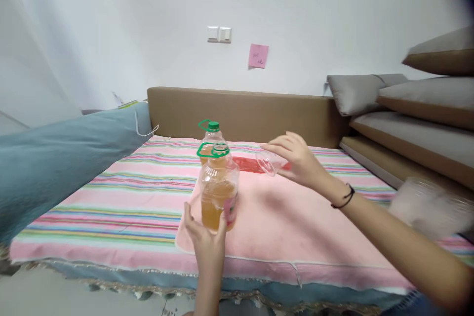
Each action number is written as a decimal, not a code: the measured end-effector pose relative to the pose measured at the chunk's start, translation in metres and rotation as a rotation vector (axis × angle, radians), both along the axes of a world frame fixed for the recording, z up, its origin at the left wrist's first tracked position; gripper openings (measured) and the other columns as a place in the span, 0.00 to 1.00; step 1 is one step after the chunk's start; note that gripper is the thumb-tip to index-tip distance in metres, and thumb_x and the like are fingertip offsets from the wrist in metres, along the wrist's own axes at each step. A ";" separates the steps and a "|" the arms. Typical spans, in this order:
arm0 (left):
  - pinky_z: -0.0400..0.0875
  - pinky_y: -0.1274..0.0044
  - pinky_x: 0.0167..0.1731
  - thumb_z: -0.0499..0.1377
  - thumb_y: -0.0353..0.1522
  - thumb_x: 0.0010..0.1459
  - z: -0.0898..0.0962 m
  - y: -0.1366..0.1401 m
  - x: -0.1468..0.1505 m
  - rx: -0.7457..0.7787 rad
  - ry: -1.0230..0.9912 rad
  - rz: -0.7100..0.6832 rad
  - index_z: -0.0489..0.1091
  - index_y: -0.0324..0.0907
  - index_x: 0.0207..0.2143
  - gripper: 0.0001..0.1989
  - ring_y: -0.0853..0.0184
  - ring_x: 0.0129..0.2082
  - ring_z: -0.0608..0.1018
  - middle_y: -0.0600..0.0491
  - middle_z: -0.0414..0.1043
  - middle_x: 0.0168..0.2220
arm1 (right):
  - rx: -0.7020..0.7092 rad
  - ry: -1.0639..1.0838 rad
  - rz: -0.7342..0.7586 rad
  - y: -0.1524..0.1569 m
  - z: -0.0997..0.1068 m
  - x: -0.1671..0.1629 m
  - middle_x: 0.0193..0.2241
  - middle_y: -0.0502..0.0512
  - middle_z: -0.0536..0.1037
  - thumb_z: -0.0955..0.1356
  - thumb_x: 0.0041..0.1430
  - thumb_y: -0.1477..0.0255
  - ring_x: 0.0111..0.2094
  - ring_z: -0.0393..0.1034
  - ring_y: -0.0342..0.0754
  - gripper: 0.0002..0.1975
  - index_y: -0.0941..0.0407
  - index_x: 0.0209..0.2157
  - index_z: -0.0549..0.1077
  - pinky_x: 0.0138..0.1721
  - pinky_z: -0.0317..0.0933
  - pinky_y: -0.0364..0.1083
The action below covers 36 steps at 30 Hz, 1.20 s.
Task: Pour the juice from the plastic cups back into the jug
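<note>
My left hand (206, 239) grips the base of a clear plastic bottle (218, 192) half full of amber liquid; its mouth is uncapped and a green handle ring sits at the neck. It stands on a pink towel (296, 222). Behind it stands a second bottle (211, 134) with a green cap on. My right hand (299, 160) reaches out over the towel with a small clear plastic piece (271, 162) in its fingers, to the right of the open bottle. A red item (247, 164) lies on the towel just beyond that hand.
The towel lies on a striped bedcover (122, 202). A blue-grey pillow (55, 163) lies at the left. A brown headboard (240, 111) runs along the back, stacked cushions (418, 108) at the right. A blurred clear object (429, 205) sits near my right forearm.
</note>
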<state>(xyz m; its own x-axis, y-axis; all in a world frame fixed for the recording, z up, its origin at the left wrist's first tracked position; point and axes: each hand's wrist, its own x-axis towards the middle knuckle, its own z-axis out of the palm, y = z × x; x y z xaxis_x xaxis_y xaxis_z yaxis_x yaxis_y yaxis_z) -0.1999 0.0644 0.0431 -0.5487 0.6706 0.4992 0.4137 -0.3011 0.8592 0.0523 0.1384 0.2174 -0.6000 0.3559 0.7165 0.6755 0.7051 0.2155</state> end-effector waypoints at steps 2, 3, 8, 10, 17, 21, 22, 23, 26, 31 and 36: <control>0.47 0.51 0.69 0.66 0.37 0.56 0.004 -0.002 0.003 0.168 0.084 0.047 0.43 0.43 0.68 0.45 0.49 0.72 0.49 0.35 0.42 0.71 | -0.288 0.332 -0.025 -0.012 -0.038 0.034 0.50 0.61 0.76 0.74 0.53 0.69 0.52 0.71 0.57 0.29 0.53 0.57 0.66 0.54 0.64 0.61; 0.50 0.51 0.68 0.67 0.34 0.54 0.005 -0.003 0.007 0.293 0.146 0.068 0.46 0.45 0.68 0.45 0.49 0.72 0.50 0.36 0.42 0.71 | -0.408 0.526 -0.050 -0.018 -0.056 0.050 0.49 0.62 0.77 0.76 0.49 0.65 0.50 0.73 0.57 0.30 0.53 0.53 0.67 0.51 0.67 0.59; 0.66 0.58 0.61 0.69 0.24 0.48 -0.016 -0.007 0.061 0.637 0.451 -0.008 0.57 0.49 0.61 0.41 0.54 0.64 0.67 0.43 0.58 0.64 | -0.760 1.174 -0.013 -0.045 -0.123 0.116 0.50 0.62 0.76 0.78 0.42 0.58 0.54 0.70 0.59 0.28 0.53 0.43 0.71 0.56 0.63 0.58; 0.67 0.58 0.60 0.65 0.26 0.55 -0.030 -0.002 0.101 0.454 0.462 -0.257 0.58 0.49 0.61 0.33 0.54 0.61 0.69 0.43 0.63 0.60 | -0.809 1.315 -0.019 -0.054 -0.138 0.135 0.49 0.62 0.77 0.78 0.41 0.56 0.53 0.71 0.58 0.29 0.53 0.44 0.73 0.56 0.63 0.58; 0.64 0.55 0.61 0.65 0.43 0.56 -0.001 0.046 0.264 -0.264 0.095 -1.174 0.56 0.43 0.62 0.36 0.49 0.64 0.67 0.37 0.61 0.65 | -0.766 1.592 0.178 -0.070 -0.166 0.179 0.40 0.58 0.80 0.81 0.39 0.59 0.44 0.75 0.55 0.27 0.53 0.39 0.73 0.49 0.67 0.53; 0.66 0.59 0.59 0.71 0.47 0.46 0.037 0.068 0.333 -0.344 -0.078 -1.465 0.68 0.42 0.53 0.35 0.48 0.58 0.73 0.40 0.71 0.56 | -0.694 1.630 0.126 -0.079 -0.164 0.204 0.41 0.58 0.80 0.78 0.46 0.57 0.46 0.76 0.55 0.23 0.53 0.42 0.75 0.50 0.67 0.53; 0.67 0.60 0.58 0.72 0.47 0.44 0.042 0.071 0.346 -0.348 -0.090 -1.502 0.70 0.42 0.50 0.33 0.48 0.57 0.73 0.41 0.73 0.54 | -0.665 1.640 0.072 -0.081 -0.162 0.211 0.43 0.59 0.80 0.77 0.48 0.56 0.47 0.75 0.56 0.23 0.53 0.43 0.76 0.51 0.67 0.54; 0.68 0.61 0.57 0.73 0.48 0.42 0.046 0.074 0.358 -0.366 -0.097 -1.528 0.72 0.42 0.47 0.32 0.49 0.56 0.74 0.42 0.73 0.53 | -0.638 1.644 0.010 -0.083 -0.161 0.218 0.45 0.60 0.80 0.76 0.50 0.55 0.49 0.74 0.56 0.23 0.54 0.44 0.76 0.53 0.66 0.54; 0.68 0.62 0.56 0.71 0.51 0.44 0.056 0.083 0.390 -0.497 -0.165 -1.520 0.74 0.42 0.47 0.32 0.50 0.54 0.75 0.42 0.73 0.55 | -0.588 1.722 -0.124 -0.086 -0.158 0.234 0.54 0.60 0.75 0.73 0.52 0.53 0.55 0.70 0.57 0.28 0.54 0.51 0.75 0.56 0.64 0.55; 0.65 0.63 0.58 0.75 0.48 0.36 0.089 0.110 0.449 -0.431 -0.361 -1.418 0.73 0.41 0.48 0.38 0.53 0.54 0.75 0.42 0.69 0.58 | -0.566 2.038 -0.224 -0.087 -0.152 0.239 0.55 0.58 0.74 0.72 0.51 0.50 0.58 0.68 0.56 0.30 0.52 0.51 0.73 0.57 0.64 0.53; 0.65 0.63 0.58 0.75 0.38 0.40 0.124 0.126 0.519 -0.278 -0.194 -1.497 0.67 0.41 0.50 0.35 0.56 0.53 0.76 0.45 0.76 0.48 | -0.704 2.106 -0.208 -0.084 -0.164 0.236 0.54 0.58 0.75 0.71 0.50 0.47 0.56 0.69 0.57 0.31 0.52 0.49 0.73 0.54 0.68 0.53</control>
